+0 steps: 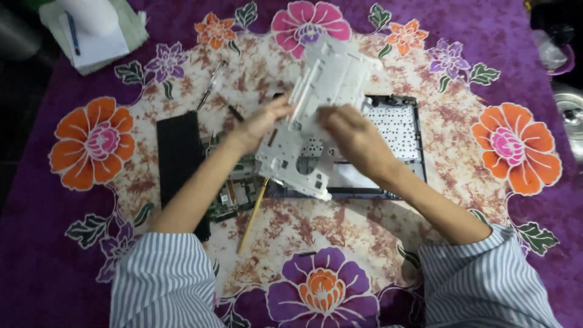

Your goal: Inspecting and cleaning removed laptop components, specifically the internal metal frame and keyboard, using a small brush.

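Above the middle of a purple floral cloth (pixel 36 243), both hands lift a flat white metal frame plate (pixel 322 103), tilted, with its far end highest. The left hand (pixel 258 124) grasps its left edge; the right hand (pixel 352 136) grips the near right part, fingers curled over it. The plate looks thin, stiff and light, pierced with cut-outs and ribs, so its edges may be sharp and it could bend if twisted; the solid outer rims seem the safest hold. Beneath it lies an opened laptop base (pixel 401 130), dark-framed, showing a pale dotted keyboard backing. To the left rest a matte black rectangular panel (pixel 177 155) and a green circuit board (pixel 234 194). A slim wooden-handled tool (pixel 252 215) lies near the board. A notepad with a pen (pixel 91 33) sits at far left.
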